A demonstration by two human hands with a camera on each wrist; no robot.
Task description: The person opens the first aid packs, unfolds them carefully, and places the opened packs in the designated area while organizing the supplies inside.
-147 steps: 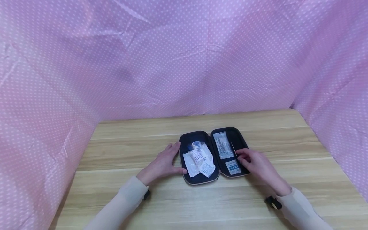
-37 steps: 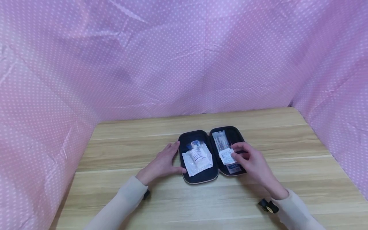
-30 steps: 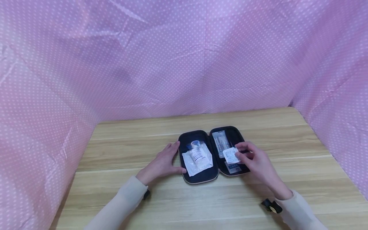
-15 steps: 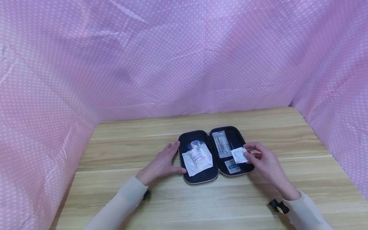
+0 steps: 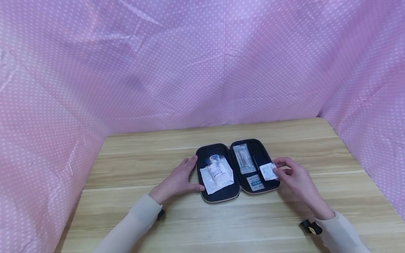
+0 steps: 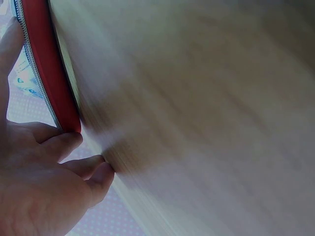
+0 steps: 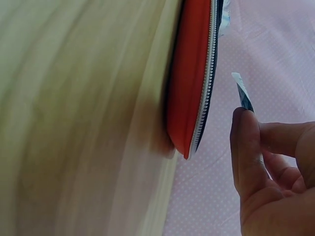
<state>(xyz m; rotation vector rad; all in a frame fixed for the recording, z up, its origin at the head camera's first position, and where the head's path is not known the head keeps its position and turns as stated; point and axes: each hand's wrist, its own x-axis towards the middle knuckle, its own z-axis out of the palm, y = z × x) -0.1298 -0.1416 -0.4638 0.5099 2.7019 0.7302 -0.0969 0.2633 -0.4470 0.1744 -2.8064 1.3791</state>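
Note:
A zip case (image 5: 204, 151) lies spread flat on the table, black inside and red outside. Its left half bears a bandage roll in clear wrap (image 5: 217, 171) on white packets (image 5: 208, 180). In the right half sit a long clear packet (image 5: 244, 159) and a small blue-and-white sachet (image 5: 255, 182). My left hand (image 5: 178, 179) rests with spread fingers and thumb against the case's left edge, near the red shell (image 6: 47, 69). Between thumb and fingers my right hand (image 5: 294, 177) pinches a small printed white sachet (image 5: 268, 171), raised beside the case in the right wrist view.
The wooden table (image 5: 142, 151) extends on all sides of the case. Pink dotted cloth (image 5: 202, 70) hangs behind and at both sides. A dark band device (image 5: 311, 227) sits at the right wrist.
My right hand has picked the small white sachet off the left half's pile and carried it rightward across the right half to its outer edge. My left hand has stayed in place.

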